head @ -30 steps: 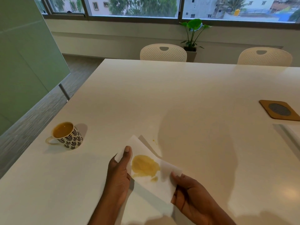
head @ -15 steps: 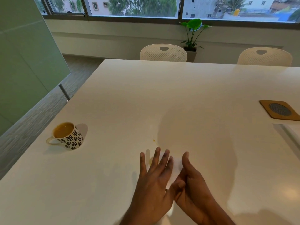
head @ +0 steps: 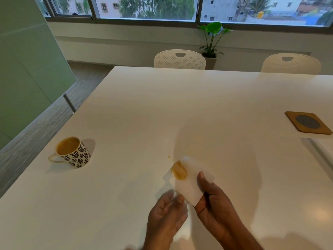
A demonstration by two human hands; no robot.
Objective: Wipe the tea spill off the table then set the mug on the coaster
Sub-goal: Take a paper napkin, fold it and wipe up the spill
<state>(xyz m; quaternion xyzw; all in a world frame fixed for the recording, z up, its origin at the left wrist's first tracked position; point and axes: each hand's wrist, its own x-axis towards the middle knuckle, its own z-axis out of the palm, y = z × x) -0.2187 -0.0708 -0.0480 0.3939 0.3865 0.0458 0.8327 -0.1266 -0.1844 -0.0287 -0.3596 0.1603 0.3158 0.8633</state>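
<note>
Tea spill (head: 169,157): small drops on white table (head: 198,105). Tissue (head: 189,184), tea-stained, pinched in right hand (head: 216,204); left hand (head: 167,213) blurred, grip unclear. Mug (head: 73,152) far left; coaster (head: 308,122) far right.

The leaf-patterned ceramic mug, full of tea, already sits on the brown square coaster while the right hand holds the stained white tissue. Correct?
Not quite. In the head view the leaf-patterned ceramic mug stands on the bare white table at the left, far from the brown square coaster at the right. The right hand does hold the stained white tissue.
</note>
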